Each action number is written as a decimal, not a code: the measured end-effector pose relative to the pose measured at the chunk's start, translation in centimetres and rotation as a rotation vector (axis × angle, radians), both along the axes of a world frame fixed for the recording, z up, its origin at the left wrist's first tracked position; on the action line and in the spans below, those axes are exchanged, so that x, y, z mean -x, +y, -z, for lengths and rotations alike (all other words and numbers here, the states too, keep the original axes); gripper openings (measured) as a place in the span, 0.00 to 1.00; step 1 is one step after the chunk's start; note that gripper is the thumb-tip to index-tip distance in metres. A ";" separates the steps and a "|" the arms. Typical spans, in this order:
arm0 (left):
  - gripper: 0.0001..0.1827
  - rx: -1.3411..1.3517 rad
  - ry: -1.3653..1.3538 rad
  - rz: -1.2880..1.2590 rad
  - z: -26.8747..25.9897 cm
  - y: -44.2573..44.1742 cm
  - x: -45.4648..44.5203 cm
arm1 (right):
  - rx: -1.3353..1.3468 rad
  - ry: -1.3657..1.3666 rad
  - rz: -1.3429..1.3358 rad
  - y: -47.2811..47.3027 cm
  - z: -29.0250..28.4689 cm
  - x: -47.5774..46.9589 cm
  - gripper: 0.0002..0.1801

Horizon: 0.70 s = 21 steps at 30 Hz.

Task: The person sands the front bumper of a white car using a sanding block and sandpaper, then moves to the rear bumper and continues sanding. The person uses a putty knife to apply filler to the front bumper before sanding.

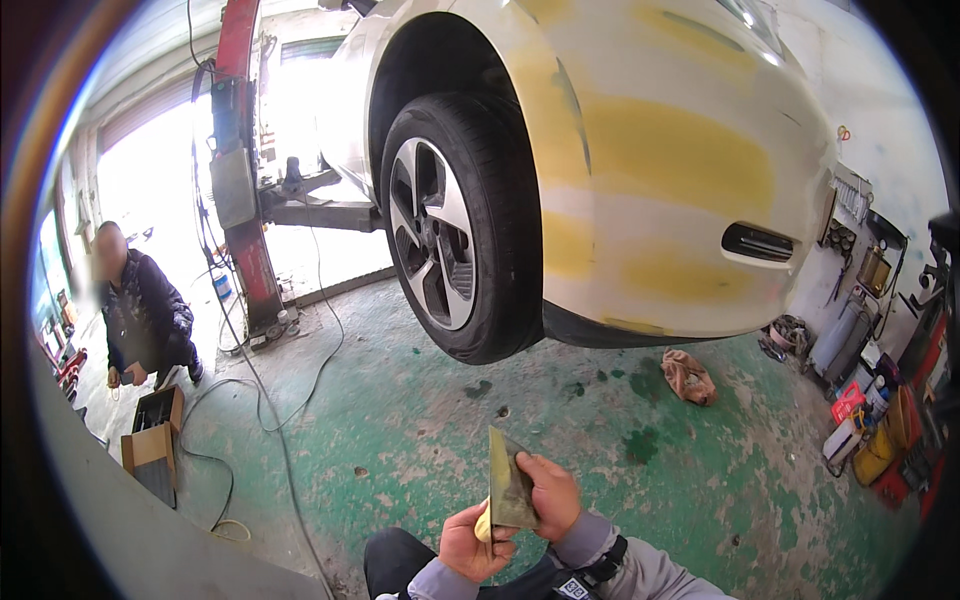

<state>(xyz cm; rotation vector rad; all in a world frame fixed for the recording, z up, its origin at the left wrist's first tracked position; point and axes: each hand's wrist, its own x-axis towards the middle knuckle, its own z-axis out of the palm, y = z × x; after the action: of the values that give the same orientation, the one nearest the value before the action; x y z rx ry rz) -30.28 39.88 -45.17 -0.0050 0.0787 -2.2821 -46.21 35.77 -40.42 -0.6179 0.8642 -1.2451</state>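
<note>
In front of my knees, my left hand grips a small tool with yellow putty on it; its exact shape is partly hidden by the fingers. My right hand holds a flat, greenish, putty-smeared plate by its right edge, thumb on its face. The two hands are close together, with the yellow putty at the plate's left edge. Beyond them hangs the raised car's white bumper, with smooth yellow filler patches on it. The car's wheel is to the left of the bumper.
A red lift post stands at the left, with cables trailing over the green floor. A person squats farther left by an open cardboard box. A rag lies under the bumper. Bottles and containers stand at the right wall.
</note>
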 end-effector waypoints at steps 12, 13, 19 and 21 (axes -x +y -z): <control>0.15 -0.106 -0.090 -0.523 1.4 -1.4 -3.8 | 0.247 -0.263 0.148 -0.9 -3.9 -1.3 0.14; 0.15 -0.115 -0.148 -0.555 1.3 -1.3 -3.9 | 0.207 -0.301 0.097 -1.6 -3.6 -1.6 0.14; 0.18 -0.289 -0.277 -0.606 -1.9 -1.1 -3.4 | 0.017 -0.302 0.009 -2.4 -1.8 -5.9 0.13; 0.18 -0.329 -0.225 -0.601 -3.6 -1.4 -4.2 | 0.018 -0.198 -0.003 -2.4 -2.6 -7.4 0.11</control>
<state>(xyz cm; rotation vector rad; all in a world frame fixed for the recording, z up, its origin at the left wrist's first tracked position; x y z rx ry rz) -26.13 38.51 -41.60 0.3529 0.2928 -1.6364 -38.84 33.37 -37.80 -0.5004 0.6877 -1.2884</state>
